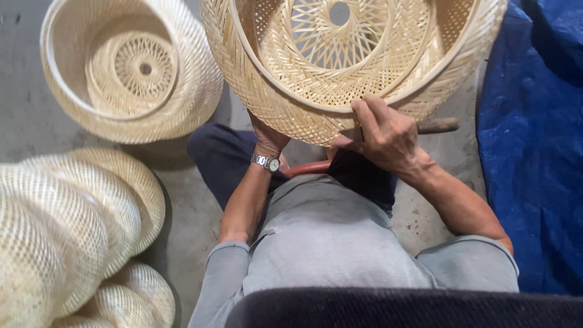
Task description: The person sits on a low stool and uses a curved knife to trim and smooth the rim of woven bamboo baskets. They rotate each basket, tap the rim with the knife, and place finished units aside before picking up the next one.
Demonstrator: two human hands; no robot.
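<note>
- Gripping a wooden-handled tool (438,126), the right hand (382,136) presses on the near rim of the woven bamboo basket (285,91).
- Left hand (267,136) supports that basket from beneath; its finger grip cannot be told.
- 1 similar basket (130,70) lies left of it.
- Blue tarp (528,152) lies right of it.

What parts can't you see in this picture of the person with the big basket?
Head view, hidden or cut off:
- The left hand: its fingers go under the woven basket, so its grip cannot be told.
- The wooden-handled tool: the right hand covers all but the handle's end.
- The basket's top: cut off by the upper edge.
- The stacked baskets: cut off by the left edge.
- The red thing: mostly behind the wrists.
</note>
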